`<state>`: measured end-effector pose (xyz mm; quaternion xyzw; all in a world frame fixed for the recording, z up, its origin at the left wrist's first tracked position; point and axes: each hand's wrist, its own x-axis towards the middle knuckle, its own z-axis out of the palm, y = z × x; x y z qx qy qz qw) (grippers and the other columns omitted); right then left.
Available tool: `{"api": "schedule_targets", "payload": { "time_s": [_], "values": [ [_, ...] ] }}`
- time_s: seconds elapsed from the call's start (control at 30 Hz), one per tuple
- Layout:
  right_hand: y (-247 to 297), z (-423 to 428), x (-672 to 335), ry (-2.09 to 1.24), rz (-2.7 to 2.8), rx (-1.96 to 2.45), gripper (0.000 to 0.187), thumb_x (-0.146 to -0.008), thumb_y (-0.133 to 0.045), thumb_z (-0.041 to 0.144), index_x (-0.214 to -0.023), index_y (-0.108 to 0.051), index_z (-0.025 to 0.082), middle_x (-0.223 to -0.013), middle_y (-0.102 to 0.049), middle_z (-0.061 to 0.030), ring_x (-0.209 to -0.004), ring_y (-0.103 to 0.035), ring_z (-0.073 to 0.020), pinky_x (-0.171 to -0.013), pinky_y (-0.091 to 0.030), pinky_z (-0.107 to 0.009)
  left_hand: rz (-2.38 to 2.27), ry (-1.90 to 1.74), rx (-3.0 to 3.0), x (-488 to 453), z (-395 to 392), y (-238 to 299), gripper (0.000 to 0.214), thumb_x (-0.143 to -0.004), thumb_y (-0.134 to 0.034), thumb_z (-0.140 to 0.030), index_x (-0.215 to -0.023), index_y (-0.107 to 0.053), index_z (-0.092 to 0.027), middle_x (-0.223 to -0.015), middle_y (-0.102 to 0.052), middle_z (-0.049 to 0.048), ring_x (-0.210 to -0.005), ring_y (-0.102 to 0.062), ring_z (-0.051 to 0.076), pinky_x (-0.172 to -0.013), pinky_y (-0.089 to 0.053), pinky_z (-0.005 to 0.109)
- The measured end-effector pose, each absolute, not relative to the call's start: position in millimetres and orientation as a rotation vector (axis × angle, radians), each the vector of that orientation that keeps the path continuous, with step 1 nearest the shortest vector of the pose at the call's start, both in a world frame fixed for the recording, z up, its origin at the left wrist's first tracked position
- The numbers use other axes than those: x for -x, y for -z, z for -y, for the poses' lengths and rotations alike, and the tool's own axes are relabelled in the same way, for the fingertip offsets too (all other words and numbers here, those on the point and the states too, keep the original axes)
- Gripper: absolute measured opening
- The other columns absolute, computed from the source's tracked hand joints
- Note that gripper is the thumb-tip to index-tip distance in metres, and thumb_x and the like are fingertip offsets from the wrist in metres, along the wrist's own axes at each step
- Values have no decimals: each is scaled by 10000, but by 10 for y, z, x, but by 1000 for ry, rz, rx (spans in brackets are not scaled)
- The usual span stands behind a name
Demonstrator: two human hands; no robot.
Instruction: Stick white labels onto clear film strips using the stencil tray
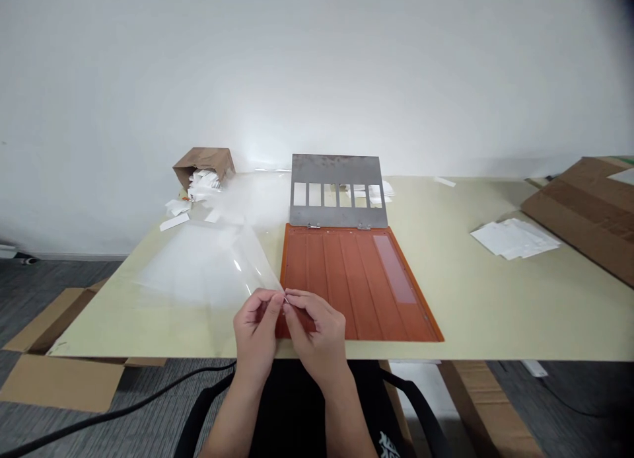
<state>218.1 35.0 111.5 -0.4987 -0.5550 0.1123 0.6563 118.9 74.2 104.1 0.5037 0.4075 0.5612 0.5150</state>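
- Fig.: L hand [255, 332] & R hand [317, 339] at near table [495, 306] edge, over lower L corner of orange ribbed board [337, 279].
- Fingers [273, 301]: both hands closed in tight pinch on corner of clear film [252, 260], thumbs & index fingers meeting nearly tip to tip. Exact contact partly hidden by the fingers.
- Film: held up off table, rising from the pinch toward back L, just over board's L edge. Merges in view w/ translucent film heap [188, 269] on table; can't tell if touching.
- Handling (judgement): pinch close to the edge, w/ hands near together, gives best control; gentle, even force helps avoid creases & fingermarks on film.
- Board: flat on table, w/ pale translucent strip [393, 269] on R side. Steel plate [337, 170] w/ row of rect. windows stands tilted up behind it, joined by hinges [337, 226].
- Back L: tipped cardboard box [203, 162] spilling white paper scraps [203, 186] onto table.
- R side: stack of white sheets [515, 238] on table; brown cardboard [579, 213] just beyond, at table's R edge.
- Floor [148, 379]: flat cardboard [59, 379] & black cable [123, 410] below table, near L.
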Motion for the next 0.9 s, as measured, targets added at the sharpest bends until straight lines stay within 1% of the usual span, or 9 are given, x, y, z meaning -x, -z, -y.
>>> {"api": "schedule_targets", "payload": {
  "time_s": [0.1, 0.3, 0.5, 0.67, 0.73, 0.83, 0.9],
  "values": [
    [-1104, -298, -2275, -202, 1312, 1204, 157, -904, -574, 95, -985, -693, 160, -1014, -719, -55, -967, -683, -113, -898, -556, -216, -1016, -1369, -1403, -1292, -729, -1042, 210, -874, -671, -346, -777, -660, -160, -745, -627, -10, -719, -580, 72, -698, -480, 147],
    [-1111, -184, -2481, -152, 1355, 1329, 212, -957, -493, 112, -1075, -663, 159, -1075, -699, -64, -1018, -658, -112, -935, -532, -227, -1025, -1357, -1580, -1530, -698, -1080, 179, -901, -621, -299, -788, -666, -168, -746, -633, -14, -706, -577, 70, -693, -474, 150],
    [-1129, -107, -2682, -272, 1237, 1355, 185, -965, -478, 139, -985, -658, 175, -992, -705, -51, -916, -668, -112, -836, -533, -214, -940, -1328, -1641, -1710, -665, -1083, 172, -910, -604, -274, -783, -660, -172, -733, -623, -21, -690, -566, 65, -662, -458, 143],
    [-1102, -76, -2774, -319, 1161, 1408, 182, -981, -478, 194, -951, -656, 176, -982, -705, -49, -890, -661, -101, -813, -517, -196, -874, -1293, -1664, -1797, -649, -1080, 183, -925, -589, -272, -782, -640, -170, -722, -608, -23, -668, -548, 62, -631, -444, 143],
    [-1099, -72, -2788, -340, 1141, 1420, 186, -986, -473, 210, -953, -653, 180, -963, -702, -40, -874, -659, -100, -794, -517, -194, -861, -1283, -1700, -1804, -646, -1073, 165, -938, -571, -268, -813, -627, -174, -755, -615, -21, -698, -564, 64, -658, -458, 145],
    [-1101, -74, -2797, -377, 1118, 1445, 195, -991, -466, 237, -956, -651, 184, -956, -698, -33, -869, -654, -103, -793, -515, -201, -867, -1276, -1799, -1786, -643, -1062, 114, -962, -524, -242, -913, -610, -186, -856, -643, -11, -791, -606, 68, -742, -486, 151],
    [-1092, -79, -2798, -398, 1103, 1460, 205, -993, -462, 255, -948, -649, 184, -943, -695, -33, -849, -647, -104, -789, -513, -208, -896, -1274, -1868, -1765, -648, -1058, 118, -976, -490, -233, -965, -598, -188, -913, -656, 5, -844, -625, 77, -782, -498, 166]
  ]
}}
